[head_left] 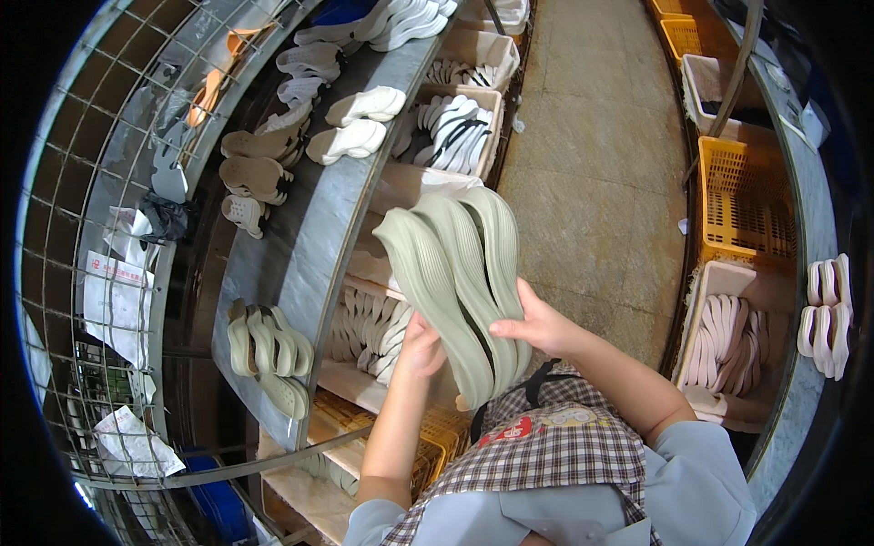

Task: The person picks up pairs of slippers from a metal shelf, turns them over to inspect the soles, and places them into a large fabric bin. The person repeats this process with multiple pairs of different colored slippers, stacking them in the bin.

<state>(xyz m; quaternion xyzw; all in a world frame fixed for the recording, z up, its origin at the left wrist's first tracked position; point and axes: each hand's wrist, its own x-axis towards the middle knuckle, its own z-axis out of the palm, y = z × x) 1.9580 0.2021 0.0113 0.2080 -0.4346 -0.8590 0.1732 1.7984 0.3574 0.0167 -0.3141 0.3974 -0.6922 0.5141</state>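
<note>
Between my two hands is a bundle of several pale green shoe soles [443,273], pressed side by side, their ribbed sidewalls facing up. My left hand [422,348] grips the bundle's left side, fingers partly hidden beneath it. On the other side my right hand [537,320] is closed around the outer sole, the thumb lying across the sidewall. Similar green soles [269,350] rest on the near end of the grey shelf [300,227] to the left. Farther along that shelf stand white soles [357,127].
Tan soles [255,177] line the shelf behind a wire mesh [100,209] on the left. Lined crates of soles [460,132] sit below it. Across the aisle floor [587,164] are a yellow crate [746,196], a bin of pinkish soles [724,337] and another shelf [810,191].
</note>
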